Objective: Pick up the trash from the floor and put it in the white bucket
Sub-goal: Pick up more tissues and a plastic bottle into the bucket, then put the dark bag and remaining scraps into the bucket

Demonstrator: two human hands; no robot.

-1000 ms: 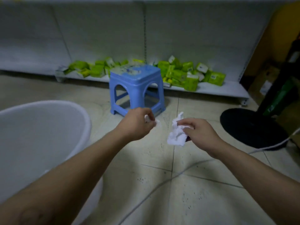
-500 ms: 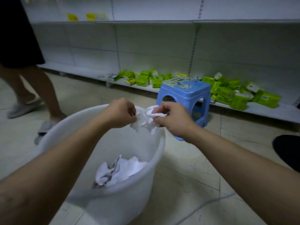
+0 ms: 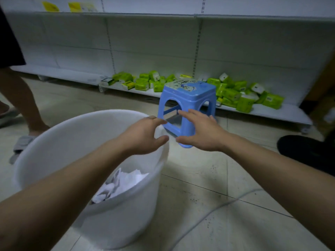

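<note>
Drop step apparently done: left hand (image 3: 143, 137) and right hand (image 3: 201, 132) spread, empty over bucket (image 3: 54, 142), paper (image 3: 121, 183) inside; next, probably scanning floor (image 3: 208, 196).

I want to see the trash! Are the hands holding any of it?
No. The left hand and the right hand are both open and empty. White paper lies in the bucket.

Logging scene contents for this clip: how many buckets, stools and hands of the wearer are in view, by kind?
bucket: 1
stool: 1
hands: 2, left hand and right hand, both open and empty
Total: 4
</note>
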